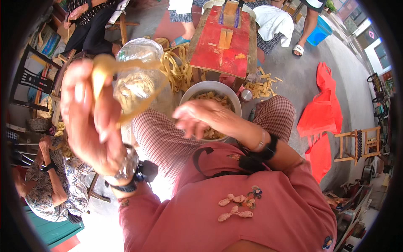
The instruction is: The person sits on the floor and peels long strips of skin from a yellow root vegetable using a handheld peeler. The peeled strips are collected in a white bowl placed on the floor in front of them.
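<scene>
My left hand point(91, 116), raised at the left and blurred, pinches a flat yellow strip point(143, 65) between thumb and fingers. The strip loops out to the right and back toward the wrist. My right hand point(201, 115) hovers above a round metal basin point(238, 104) between my knees, fingers apart, with nothing visible in them. Short yellow-brown pieces point(217, 96) lie in the basin; hand and forearm hide part of them. Beyond my left hand, long yellow strips point(176, 69) are heaped beside a clear plastic bag point(138, 50) with more strips in it.
A wooden bench with a red top point(211, 47) and an upright wooden block point(225, 38) stands ahead. Cut pieces point(259, 86) and a small lidded jar point(246, 95) are on the floor. Red bags point(321, 116) lie at right. Other people sit at left and ahead.
</scene>
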A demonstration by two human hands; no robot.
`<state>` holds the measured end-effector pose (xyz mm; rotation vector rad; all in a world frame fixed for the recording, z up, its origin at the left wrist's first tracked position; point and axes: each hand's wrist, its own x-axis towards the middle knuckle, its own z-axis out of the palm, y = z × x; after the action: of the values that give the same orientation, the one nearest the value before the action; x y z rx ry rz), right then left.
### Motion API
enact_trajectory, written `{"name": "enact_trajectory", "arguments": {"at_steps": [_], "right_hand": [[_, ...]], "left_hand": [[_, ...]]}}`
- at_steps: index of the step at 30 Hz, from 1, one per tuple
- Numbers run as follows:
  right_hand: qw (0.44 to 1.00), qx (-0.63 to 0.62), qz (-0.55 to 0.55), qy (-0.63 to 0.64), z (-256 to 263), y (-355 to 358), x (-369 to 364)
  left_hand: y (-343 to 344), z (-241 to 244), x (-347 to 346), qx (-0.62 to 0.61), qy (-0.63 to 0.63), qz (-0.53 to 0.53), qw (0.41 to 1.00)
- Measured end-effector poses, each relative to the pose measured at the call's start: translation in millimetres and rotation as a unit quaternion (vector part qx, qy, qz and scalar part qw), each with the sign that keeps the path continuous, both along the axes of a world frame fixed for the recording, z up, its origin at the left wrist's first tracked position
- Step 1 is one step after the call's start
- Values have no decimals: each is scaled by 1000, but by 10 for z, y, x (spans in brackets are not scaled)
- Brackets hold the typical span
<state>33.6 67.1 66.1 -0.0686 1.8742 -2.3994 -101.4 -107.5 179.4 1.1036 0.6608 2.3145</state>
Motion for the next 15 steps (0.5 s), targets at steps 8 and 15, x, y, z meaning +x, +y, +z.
{"name": "enact_trajectory", "arguments": {"at_steps": [8,15], "right_hand": [[900,-435,-4,30,-278,-167,-481],[898,-416,-132,60,68,43,-235]], "left_hand": [[-643,141,613,-102,-30,19,994],[-668,152,512,-29,-30,-12,999]]}}
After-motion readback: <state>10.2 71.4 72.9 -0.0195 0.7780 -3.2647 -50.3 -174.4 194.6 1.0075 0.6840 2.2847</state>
